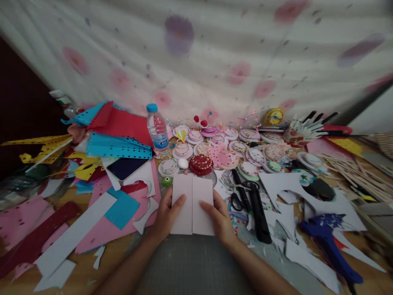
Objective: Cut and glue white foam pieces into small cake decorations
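Observation:
A white card [182,217] with two panels meeting at a vertical line in the middle is held up at the centre, above the grey mat [187,266]. My left hand [166,211] grips its left edge, thumb lying on the front of the left panel. On the opposite edge, my right hand [219,215] is closed in the same way, its thumb on the right panel. The other fingers of both hands are mostly hidden behind the card. Just beyond the card are a dark red decorated disc [201,164] and a small green ball [166,181].
A water bottle [158,133] stands behind, left of many decorated paper discs. Coloured foam sheets [123,127] and a phone [127,167] lie left. Scissors [236,201], a black tool [260,217], white scraps, a blue glue gun [330,241] and sticks [353,172] lie right.

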`<state>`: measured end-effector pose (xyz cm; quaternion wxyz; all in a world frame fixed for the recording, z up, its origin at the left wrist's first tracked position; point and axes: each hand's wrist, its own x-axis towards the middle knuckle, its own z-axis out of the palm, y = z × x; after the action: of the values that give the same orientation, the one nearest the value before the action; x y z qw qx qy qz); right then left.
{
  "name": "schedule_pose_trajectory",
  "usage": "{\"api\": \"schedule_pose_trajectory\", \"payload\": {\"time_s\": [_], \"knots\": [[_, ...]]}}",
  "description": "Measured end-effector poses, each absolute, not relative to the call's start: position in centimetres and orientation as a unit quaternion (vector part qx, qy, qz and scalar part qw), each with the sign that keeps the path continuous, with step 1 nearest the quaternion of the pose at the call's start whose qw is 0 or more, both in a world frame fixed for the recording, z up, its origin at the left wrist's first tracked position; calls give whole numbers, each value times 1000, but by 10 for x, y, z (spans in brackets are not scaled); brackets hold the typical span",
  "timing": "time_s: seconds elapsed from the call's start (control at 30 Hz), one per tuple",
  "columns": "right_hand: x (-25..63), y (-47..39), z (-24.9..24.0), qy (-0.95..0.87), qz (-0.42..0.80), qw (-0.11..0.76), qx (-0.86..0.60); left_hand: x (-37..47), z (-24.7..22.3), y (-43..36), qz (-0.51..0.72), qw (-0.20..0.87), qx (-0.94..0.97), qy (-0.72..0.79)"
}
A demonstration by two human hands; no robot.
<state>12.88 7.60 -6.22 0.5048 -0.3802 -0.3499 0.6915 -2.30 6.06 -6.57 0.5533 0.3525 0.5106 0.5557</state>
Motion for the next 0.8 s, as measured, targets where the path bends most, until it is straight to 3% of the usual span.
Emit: {"api": "schedule_pose_trajectory", "payload": {"time_s": [0.8], "knots": [[129, 72, -70, -408, 657, 503, -386, -22, -69, 57, 548, 542, 369, 519]]}}
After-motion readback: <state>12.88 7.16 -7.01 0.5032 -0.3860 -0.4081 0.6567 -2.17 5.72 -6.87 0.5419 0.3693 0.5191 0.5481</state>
